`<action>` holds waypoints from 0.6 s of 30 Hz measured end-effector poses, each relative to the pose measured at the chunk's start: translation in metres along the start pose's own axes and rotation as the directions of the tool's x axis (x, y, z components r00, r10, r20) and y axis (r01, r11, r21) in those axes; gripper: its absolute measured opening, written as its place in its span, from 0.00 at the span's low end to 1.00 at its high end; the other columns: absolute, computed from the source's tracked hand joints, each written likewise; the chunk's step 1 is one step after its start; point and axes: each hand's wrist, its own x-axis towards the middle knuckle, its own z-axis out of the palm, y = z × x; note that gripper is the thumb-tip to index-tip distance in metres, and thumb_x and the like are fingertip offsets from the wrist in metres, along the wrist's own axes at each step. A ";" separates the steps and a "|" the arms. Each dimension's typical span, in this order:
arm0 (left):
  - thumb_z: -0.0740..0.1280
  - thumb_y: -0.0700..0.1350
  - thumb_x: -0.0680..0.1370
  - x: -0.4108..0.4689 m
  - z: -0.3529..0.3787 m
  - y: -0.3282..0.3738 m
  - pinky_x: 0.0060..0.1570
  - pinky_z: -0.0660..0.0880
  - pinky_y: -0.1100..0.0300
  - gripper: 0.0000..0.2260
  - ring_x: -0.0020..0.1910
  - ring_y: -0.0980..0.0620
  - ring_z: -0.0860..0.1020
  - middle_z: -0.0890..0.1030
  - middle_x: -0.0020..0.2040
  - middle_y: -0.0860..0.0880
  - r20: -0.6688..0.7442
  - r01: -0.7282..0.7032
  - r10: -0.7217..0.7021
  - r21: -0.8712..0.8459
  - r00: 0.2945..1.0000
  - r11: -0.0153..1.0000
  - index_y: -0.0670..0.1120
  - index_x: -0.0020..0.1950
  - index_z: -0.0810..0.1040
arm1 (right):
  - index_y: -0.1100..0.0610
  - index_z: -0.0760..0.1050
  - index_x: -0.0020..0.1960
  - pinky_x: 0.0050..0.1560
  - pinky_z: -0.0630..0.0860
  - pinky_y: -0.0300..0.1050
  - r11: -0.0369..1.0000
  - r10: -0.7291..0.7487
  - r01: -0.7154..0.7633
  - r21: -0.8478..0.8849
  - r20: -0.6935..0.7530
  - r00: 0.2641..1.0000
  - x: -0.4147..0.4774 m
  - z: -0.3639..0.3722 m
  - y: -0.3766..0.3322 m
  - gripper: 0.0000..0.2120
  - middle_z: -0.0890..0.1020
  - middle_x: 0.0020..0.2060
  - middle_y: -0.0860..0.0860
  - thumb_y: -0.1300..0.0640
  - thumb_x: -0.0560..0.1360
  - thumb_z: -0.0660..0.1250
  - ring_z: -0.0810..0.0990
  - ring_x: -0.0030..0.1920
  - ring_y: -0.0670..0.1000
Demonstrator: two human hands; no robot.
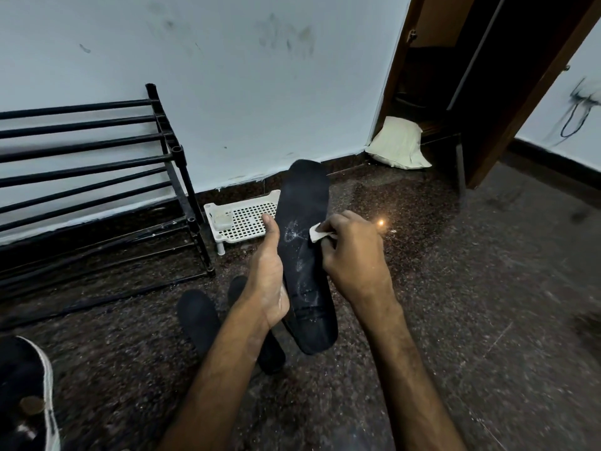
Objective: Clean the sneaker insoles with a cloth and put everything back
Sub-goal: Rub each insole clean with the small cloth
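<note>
The black insole point(305, 242), smeared with white marks, is held tilted above the floor point(455, 288). The left hand point(268, 281) grips its left edge, thumb along the face. The right hand point(353, 255) has curled fingers pinching a white cloth point(314, 234) against its right edge. Another insole point(195, 317) lies beneath.

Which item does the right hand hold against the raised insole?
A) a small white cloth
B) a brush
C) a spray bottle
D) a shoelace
A: the right hand pinches a small white cloth against the black insole, which the left hand grips from the side.
</note>
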 end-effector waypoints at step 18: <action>0.51 0.67 0.79 -0.001 0.006 -0.008 0.44 0.82 0.53 0.33 0.48 0.46 0.85 0.85 0.51 0.41 0.053 0.080 -0.079 -0.029 0.995 0.996 0.44 0.51 0.86 | 0.54 0.85 0.46 0.45 0.77 0.32 0.962 -0.003 -0.050 0.269 0.193 0.981 0.004 -0.013 -0.001 0.07 0.84 0.41 0.46 0.64 0.71 0.74 0.82 0.40 0.41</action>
